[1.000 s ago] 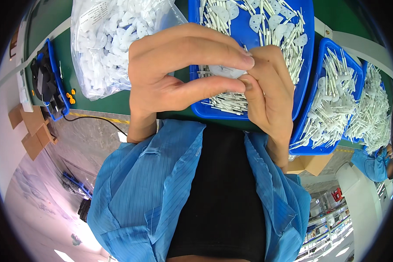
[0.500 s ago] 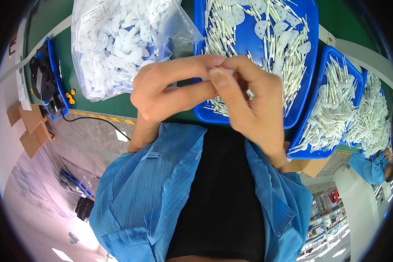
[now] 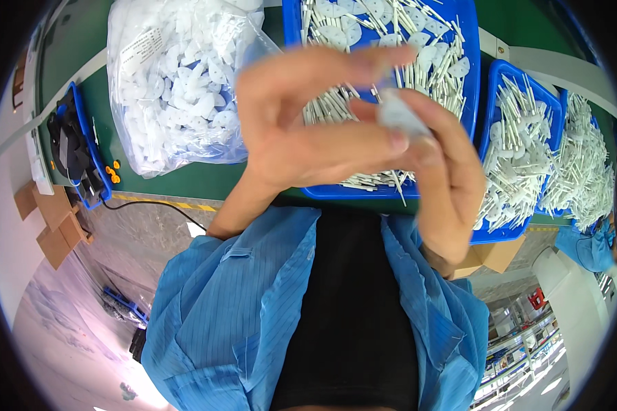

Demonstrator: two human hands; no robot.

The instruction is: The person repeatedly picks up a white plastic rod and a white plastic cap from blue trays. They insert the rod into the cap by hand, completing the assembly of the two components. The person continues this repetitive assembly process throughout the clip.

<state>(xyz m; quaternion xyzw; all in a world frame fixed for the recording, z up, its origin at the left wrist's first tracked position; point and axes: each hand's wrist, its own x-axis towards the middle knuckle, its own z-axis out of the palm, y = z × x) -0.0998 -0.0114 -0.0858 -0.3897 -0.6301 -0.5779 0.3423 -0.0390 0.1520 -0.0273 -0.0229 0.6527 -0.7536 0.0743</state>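
Observation:
My right hand pinches a small translucent white plastic piece between its fingers, above the large blue tray. Smeared by motion, my left hand has its index finger and thumb spread wide apart. Its thumb tip reaches the fingertips of the right hand, just below the piece. Under both hands, the tray holds many thin white sticks and flat, rounded white plastic pieces with small holes. My hands cover part of the tray's near side.
A clear plastic bag full of white pieces lies left of the tray on the green table. Smaller blue trays with heaped sticks stand to the right. At far left, a blue bin holds black items beside small orange parts.
My hands have moved slightly right, and the left index finger has lifted away from the right fingertips. The white piece, mostly hidden before, now shows in my right hand.

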